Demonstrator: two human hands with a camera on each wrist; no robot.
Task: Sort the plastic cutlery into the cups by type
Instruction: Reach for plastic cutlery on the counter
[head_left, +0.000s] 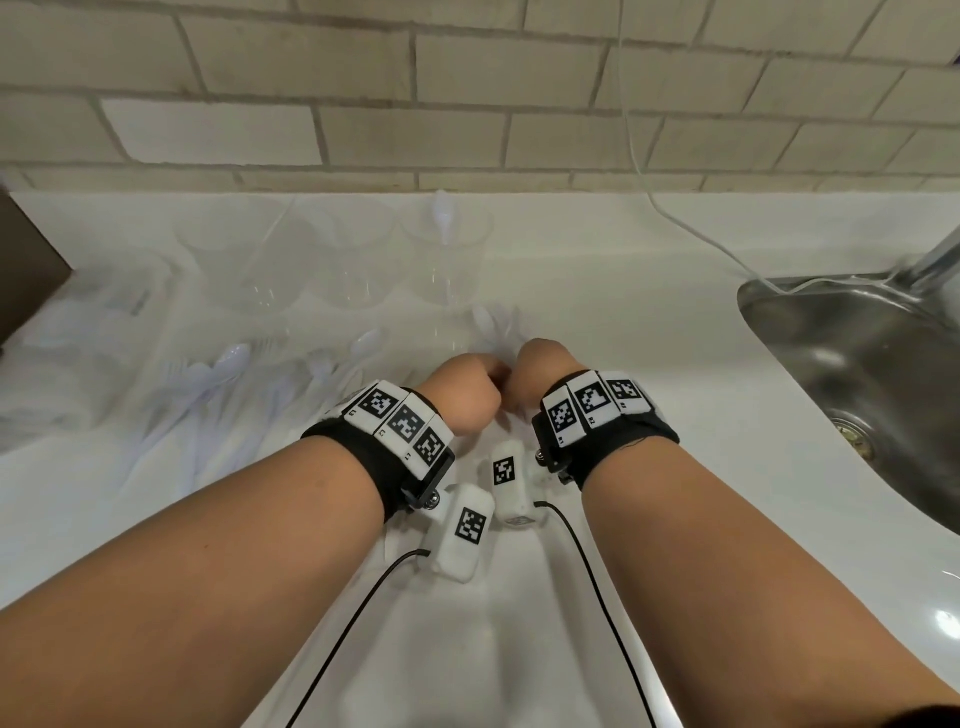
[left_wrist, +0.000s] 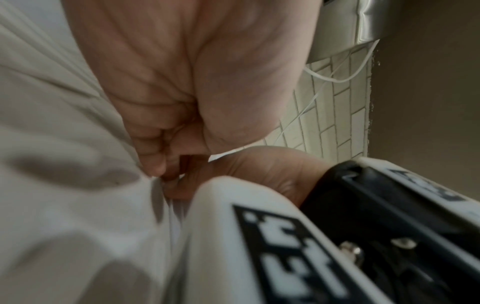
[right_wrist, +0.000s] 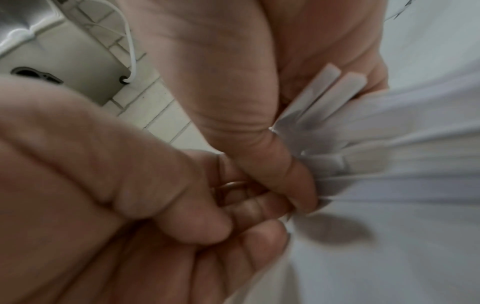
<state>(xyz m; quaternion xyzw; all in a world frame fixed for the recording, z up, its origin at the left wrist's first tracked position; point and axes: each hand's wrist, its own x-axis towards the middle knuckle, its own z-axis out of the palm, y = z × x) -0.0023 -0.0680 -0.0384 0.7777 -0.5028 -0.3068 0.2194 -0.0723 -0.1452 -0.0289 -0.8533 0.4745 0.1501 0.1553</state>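
Left hand (head_left: 462, 397): fingers curled, knuckles up, low over the desk (head_left: 623, 332), touching the right hand (head_left: 543, 371). The left wrist view shows its fingertips tucked in at the desk; what they hold, cannot tell.

Right hand: grip pinched on a bunch of white handles (right_wrist: 324, 96), thumb (right_wrist: 285, 164) pressed against them; the handles fan out past the thumb. Type of these pieces: cannot tell, blurred.

Cutlery (head_left: 234, 374): loose white heap on the desk, left of the hands; spoons and forks mixed, overlapping. A few more pieces (head_left: 498, 325) lie just beyond the hands.

Cups (head_left: 358, 254): clear, in a row at the back of the desk, touching or nearly so. The right cup (head_left: 447, 249) holds one spoon (head_left: 441, 215), bowl up. Contents of the others are too faint to tell.

Around: steel sink (head_left: 857, 364) set in the desk at right, well apart from the hands; tap base (head_left: 935, 260) behind it. Thin white cable (head_left: 639, 156) hangs down the wall and trails to the sink edge. Brown box edge (head_left: 26, 260) at far left.

Surface: glossy white. Wall (head_left: 363, 104): pale brick-pattern tile.
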